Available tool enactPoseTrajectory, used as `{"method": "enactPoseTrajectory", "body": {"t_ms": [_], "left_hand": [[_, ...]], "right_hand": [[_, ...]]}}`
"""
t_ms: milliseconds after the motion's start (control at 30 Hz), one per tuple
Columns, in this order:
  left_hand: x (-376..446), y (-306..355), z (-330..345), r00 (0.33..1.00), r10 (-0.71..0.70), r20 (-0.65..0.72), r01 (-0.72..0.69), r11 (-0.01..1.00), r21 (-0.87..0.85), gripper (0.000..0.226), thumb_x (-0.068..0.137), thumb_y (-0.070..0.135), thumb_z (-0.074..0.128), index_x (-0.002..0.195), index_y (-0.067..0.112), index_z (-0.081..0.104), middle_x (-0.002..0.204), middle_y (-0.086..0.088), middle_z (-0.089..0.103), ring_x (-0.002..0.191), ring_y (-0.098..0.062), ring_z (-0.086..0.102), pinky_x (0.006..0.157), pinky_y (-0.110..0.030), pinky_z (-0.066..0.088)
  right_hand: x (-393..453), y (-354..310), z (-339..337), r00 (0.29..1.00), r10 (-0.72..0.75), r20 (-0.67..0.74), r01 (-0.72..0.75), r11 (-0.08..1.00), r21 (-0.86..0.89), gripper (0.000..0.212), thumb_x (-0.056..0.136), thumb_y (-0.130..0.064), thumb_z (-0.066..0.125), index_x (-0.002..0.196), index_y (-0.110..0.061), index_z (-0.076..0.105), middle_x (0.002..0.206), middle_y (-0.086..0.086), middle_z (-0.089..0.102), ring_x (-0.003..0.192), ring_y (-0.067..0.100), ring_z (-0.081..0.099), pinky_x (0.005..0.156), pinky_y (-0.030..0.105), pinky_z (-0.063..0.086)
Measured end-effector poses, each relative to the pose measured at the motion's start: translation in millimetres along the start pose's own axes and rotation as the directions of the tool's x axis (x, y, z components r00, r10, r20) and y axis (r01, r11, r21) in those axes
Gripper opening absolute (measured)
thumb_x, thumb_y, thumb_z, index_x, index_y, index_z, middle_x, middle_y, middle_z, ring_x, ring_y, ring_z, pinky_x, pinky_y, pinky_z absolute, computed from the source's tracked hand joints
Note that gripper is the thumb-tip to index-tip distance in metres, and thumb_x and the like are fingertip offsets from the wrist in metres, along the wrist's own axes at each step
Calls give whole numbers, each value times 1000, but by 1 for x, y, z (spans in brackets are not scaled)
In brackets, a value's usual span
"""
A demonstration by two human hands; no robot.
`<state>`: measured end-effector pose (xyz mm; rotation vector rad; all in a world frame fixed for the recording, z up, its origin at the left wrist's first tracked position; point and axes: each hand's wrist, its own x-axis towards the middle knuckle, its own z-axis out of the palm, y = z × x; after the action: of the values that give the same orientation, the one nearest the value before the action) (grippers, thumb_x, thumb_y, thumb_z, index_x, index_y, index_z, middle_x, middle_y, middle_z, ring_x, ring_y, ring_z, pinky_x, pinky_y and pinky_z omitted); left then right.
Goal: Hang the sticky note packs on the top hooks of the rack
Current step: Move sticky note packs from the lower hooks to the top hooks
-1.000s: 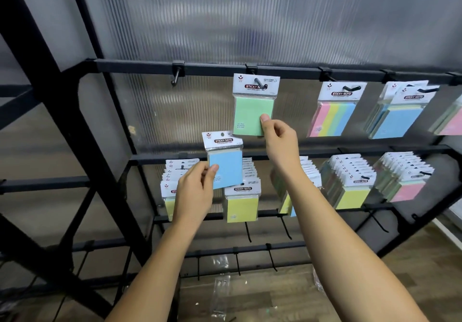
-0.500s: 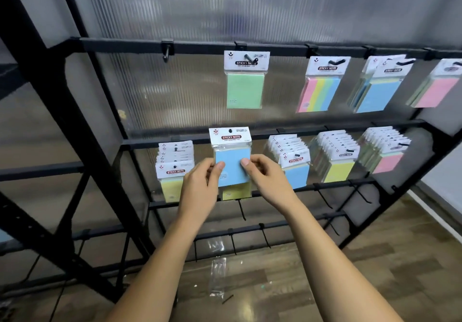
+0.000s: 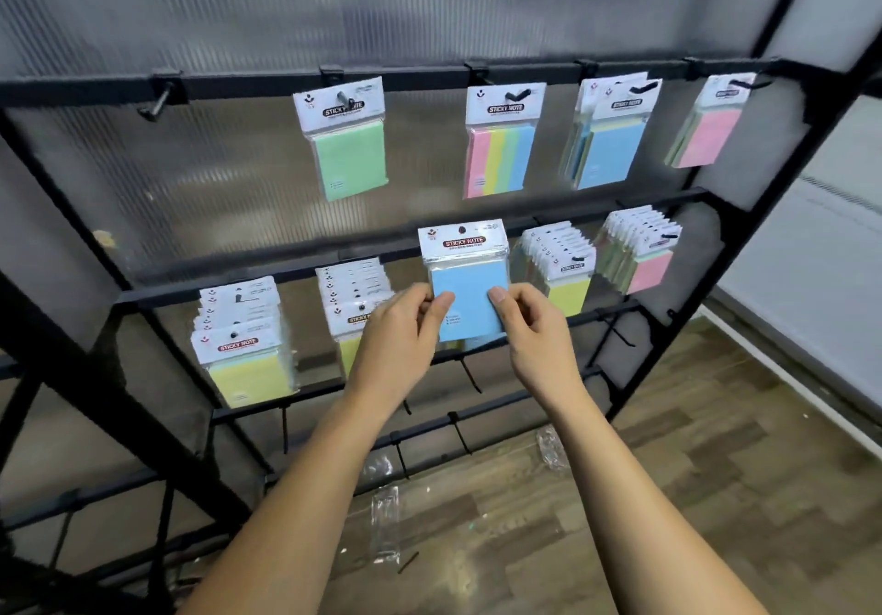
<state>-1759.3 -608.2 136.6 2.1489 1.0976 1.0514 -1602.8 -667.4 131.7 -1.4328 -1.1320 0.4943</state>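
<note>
Ribbed translucent panels back the black rack (image 3: 525, 74): five top hooks, four loaded (leftmost bare). Both grips, left hand (image 3: 400, 335) and right hand (image 3: 530, 328), pinch one blue pack (image 3: 467, 280) before the middle row.

We cannot read the fine print on the blue pack (image 3: 467, 290), and our hands (image 3: 404, 334) cover its lower corners. The rack (image 3: 525, 72) runs past the picture's left and right edges. The stacked packs (image 3: 556, 251) behind hide one another.
</note>
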Motion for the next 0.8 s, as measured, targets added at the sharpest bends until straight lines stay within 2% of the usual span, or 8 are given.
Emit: {"method": "enactPoseTrajectory", "body": {"t_ms": [100,200,367,567,700,800], "left_hand": [[19,23,22,997,68,40,-69,997,33,25,101,37,49,83,20,53,72,14,52,67,-5,50,54,-16,32],[35,36,40,994,93,49,-96,994,58,27,101,37,49,90,16,62,78,10,60,73,-12,56,62,-30,44],[54,50,72,998,29,56,-30,999,15,26,100,39,50,86,21,63,74,9,64,73,-10,61,69,-37,53],[70,61,101,996,-45,73,42,998,41,26,100,42,48,83,26,59,72,6,64,73,-13,60,71,-40,53],[78,67,115,996,-81,42,79,995,54,25,99,41,49,84,24,61,73,7,64,74,-13,60,72,-38,53],[80,71,123,995,-101,24,99,993,60,25,99,40,51,84,23,61,72,5,64,72,-14,59,71,-38,52]], "right_hand": [[14,6,-33,998,-8,-68,8,1000,-11,28,102,-26,56,76,-14,57,67,-9,54,65,3,44,60,23,36],[29,13,-61,990,-26,-141,25,1000,-9,31,102,-29,55,80,-8,58,76,9,59,71,8,47,64,29,37],[60,16,-109,976,-30,-216,35,999,17,27,104,-24,52,86,-6,59,79,-1,57,72,4,46,64,22,37],[100,1,-141,955,-95,-280,125,988,90,24,104,-22,50,84,-12,59,76,-6,54,68,-1,45,62,17,36],[132,9,-153,967,-101,-234,141,977,158,29,102,-39,52,84,-18,58,71,-1,48,65,18,40,61,38,33],[148,14,-158,975,-83,-204,122,975,185,31,99,-47,52,83,-21,57,65,-5,42,59,21,33,59,41,31]]}}
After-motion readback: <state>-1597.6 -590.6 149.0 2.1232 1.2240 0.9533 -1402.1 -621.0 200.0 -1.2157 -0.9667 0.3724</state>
